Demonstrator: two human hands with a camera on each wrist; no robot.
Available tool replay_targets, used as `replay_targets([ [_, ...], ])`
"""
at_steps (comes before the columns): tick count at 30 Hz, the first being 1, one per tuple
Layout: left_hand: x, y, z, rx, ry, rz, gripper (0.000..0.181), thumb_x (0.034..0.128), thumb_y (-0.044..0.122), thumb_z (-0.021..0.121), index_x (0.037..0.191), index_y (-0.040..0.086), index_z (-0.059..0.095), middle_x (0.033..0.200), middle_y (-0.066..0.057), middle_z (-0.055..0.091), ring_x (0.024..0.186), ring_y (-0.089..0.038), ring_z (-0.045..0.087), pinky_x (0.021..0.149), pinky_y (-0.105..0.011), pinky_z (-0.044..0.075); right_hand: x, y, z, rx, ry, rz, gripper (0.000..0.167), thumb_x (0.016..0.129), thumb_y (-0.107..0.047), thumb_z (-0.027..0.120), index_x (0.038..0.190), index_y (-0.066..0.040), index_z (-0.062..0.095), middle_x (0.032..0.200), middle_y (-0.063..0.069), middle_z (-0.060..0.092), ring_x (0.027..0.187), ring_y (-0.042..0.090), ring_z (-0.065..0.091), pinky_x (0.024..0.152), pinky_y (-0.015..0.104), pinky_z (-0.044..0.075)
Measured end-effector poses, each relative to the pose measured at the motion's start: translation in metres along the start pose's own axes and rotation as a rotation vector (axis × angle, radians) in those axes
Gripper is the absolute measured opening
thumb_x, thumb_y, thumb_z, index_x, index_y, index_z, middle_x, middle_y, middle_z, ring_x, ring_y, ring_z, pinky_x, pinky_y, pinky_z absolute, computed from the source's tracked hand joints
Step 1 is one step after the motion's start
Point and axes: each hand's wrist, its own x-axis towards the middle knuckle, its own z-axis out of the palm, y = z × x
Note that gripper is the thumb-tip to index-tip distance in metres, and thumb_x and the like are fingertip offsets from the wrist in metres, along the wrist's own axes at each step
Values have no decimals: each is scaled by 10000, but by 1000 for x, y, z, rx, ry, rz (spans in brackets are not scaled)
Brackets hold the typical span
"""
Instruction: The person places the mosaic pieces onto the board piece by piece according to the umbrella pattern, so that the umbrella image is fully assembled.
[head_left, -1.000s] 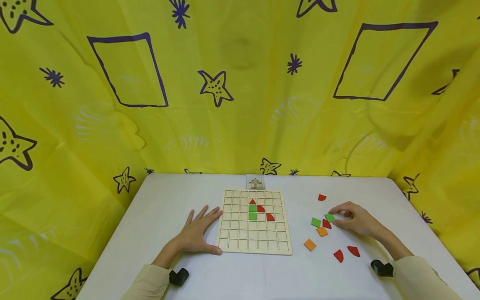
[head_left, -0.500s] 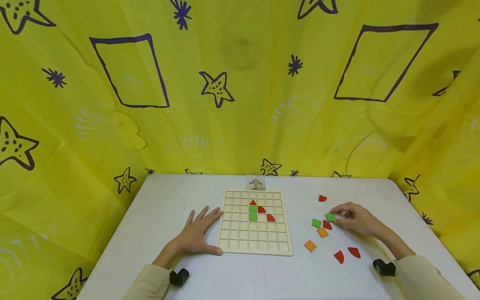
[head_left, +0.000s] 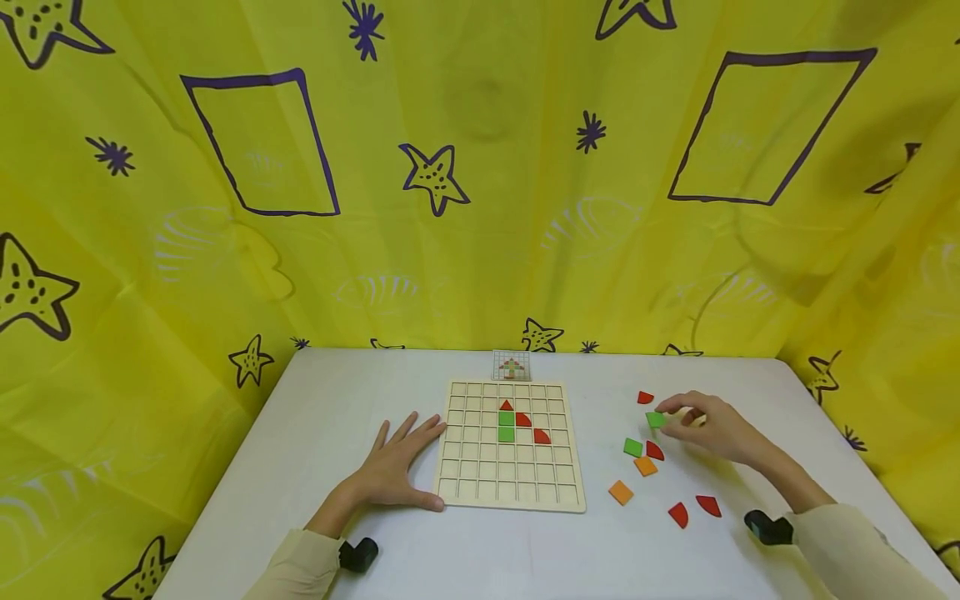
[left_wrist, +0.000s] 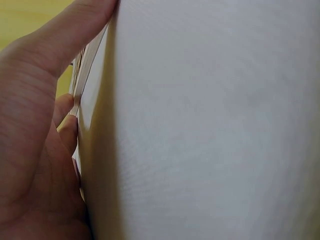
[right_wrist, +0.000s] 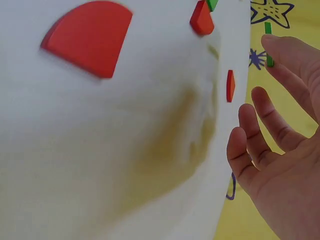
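Note:
The right hand (head_left: pixel 715 427) pinches a green square tile (head_left: pixel 656 420) between thumb and index finger; the right wrist view shows this tile (right_wrist: pixel 269 45) edge-on, clear of the table, with the other fingers apart. Spread beside the wooden grid board (head_left: pixel 507 492), the left hand (head_left: pixel 390 472) touches its left edge with fingertips and thumb. On the board lie a red triangle (head_left: pixel 506 406), two green squares (head_left: pixel 506 434) and two red quarter-round tiles (head_left: pixel 542 437). In the left wrist view, the thumb (left_wrist: pixel 75 30) rests at the board's edge.
Right of the board lie another green square (head_left: pixel 633 447), two orange squares (head_left: pixel 620 492) and several red quarter-round tiles (head_left: pixel 678 514). A small pattern card (head_left: pixel 512 365) lies behind the board. A yellow curtain (head_left: pixel 480 208) hangs behind and beside the table.
The right hand has lifted the green square off the table and moved slightly away from the wearer, toward the back. The left hand stays in place at the board.

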Motion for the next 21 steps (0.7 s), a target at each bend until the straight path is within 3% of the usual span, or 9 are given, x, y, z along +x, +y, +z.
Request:
replay_targets([
  [21, 0, 1, 0, 10, 0, -1, 1191, 674, 703, 842, 1621, 186, 336, 1693, -27, 260, 1572, -385, 83, 1182, -712, -64, 31, -40, 39, 52, 52, -114, 238, 902, -207, 811, 1121, -143, 744, 1111, 55, 689, 872, 189, 584, 633, 261, 513],
])
